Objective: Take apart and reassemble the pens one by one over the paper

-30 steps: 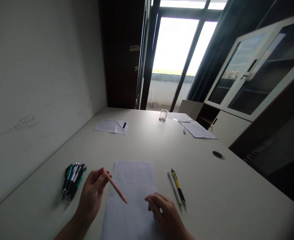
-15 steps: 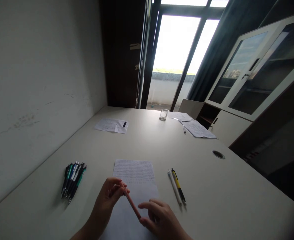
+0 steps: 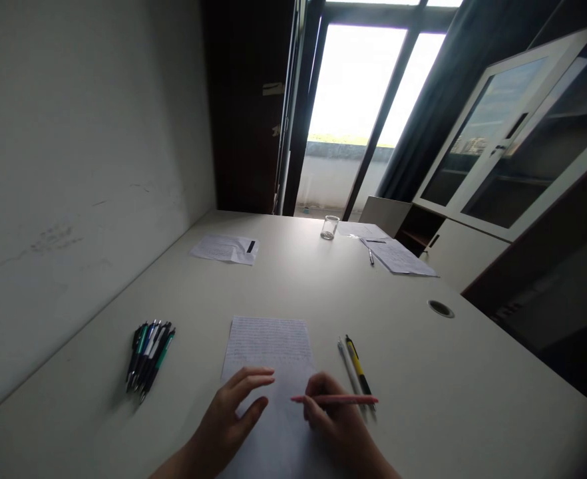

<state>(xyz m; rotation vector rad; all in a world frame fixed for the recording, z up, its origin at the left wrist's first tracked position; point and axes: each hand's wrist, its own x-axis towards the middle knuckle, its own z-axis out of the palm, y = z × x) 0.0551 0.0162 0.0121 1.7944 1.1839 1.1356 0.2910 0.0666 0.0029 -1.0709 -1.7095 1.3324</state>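
A pink pen [image 3: 343, 400] lies across the fingers of my right hand [image 3: 336, 412], which is closed on it, its tip pointing left over the paper. My left hand [image 3: 236, 412] hovers above or rests on the left side of the sheet; I cannot tell which. Its fingers are apart and hold nothing. Below both hands is a white sheet of paper [image 3: 272, 338], its upper part covered with lines of writing. Right of the sheet lie a white pen [image 3: 349, 366] and a yellow and black pen [image 3: 357, 364], side by side and partly behind my right hand.
Several pens [image 3: 150, 359] lie bunched at the left. Farther back are a creased paper [image 3: 223, 249], a glass [image 3: 329, 228], a stack of papers [image 3: 398, 256] and a pen [image 3: 371, 257]. A round cable hole [image 3: 440, 309] sits at the right. A wall [image 3: 88, 166] borders the table's left side.
My left hand has let go of the pink pen and its fingers have spread. The pen has turned to nearly level in my right hand, which has closed on it. The view has shifted slightly.
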